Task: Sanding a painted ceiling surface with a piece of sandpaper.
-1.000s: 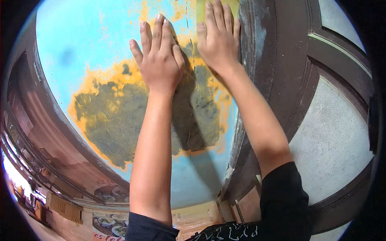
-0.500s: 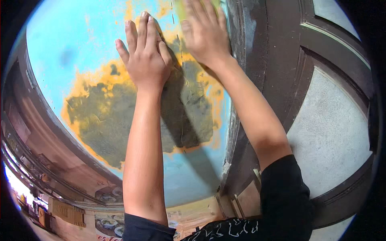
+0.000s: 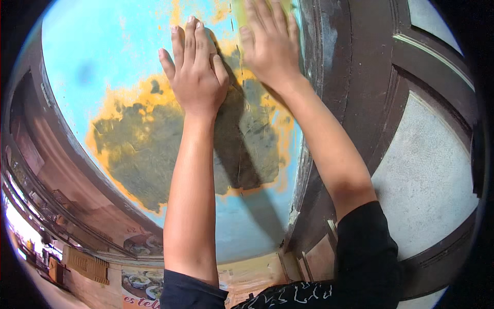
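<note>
My left hand (image 3: 199, 77) lies flat on a light blue painted panel (image 3: 118, 46), its fingers stretched out and slightly spread. To its right, my right hand (image 3: 271, 49) is also laid out flat, fingers extended, near the panel's dark right-hand frame. Beneath the right fingers is a pale yellow-green area (image 3: 238, 13); whether it is a sheet or paint I cannot tell. A large worn grey-brown patch (image 3: 149, 139) with a ragged orange border spreads below and around the left hand. Whatever may lie under either palm is hidden.
Dark brown frame wood (image 3: 329, 108) runs along the right, with a pale speckled inset panel (image 3: 427, 170) beyond it. At lower left are a curved dark frame edge, a ridged tan object (image 3: 85, 265) and a poster (image 3: 141, 288) with pictures of bowls.
The whole view has shifted a little, so the panel and both arms appear slightly farther right. Both hands stay flat, in nearly the same places on the panel.
</note>
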The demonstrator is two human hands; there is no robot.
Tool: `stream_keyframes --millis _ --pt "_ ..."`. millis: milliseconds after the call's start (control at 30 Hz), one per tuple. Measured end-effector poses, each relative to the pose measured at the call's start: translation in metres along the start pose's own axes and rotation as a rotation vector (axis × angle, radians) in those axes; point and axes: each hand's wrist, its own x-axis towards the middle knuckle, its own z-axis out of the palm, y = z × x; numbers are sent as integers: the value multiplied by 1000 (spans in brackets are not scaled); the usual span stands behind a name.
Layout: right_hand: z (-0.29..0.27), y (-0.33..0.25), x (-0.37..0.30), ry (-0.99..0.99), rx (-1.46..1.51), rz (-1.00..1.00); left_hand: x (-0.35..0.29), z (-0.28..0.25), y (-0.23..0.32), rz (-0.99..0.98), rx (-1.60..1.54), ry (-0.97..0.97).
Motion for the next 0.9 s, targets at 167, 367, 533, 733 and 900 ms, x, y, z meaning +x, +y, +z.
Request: stream_keyframes --millis 167,367,533,733,900 --pt "14 -18 -36 87 -48 92 -1 -5 -1 -3 -68 -2" --pt "13 -46 -32 -1 99 -24 -2 -8 -6 125 -359 166" --pt "4 -23 -29 -23 579 -157 -1 -11 -3 205 -172 -8" --pt "-19 4 -22 -3 189 -252 1 -10 1 174 -54 -41" --pt "-10 -9 -36 -51 10 -283 14 -26 -17 270 43 -130"
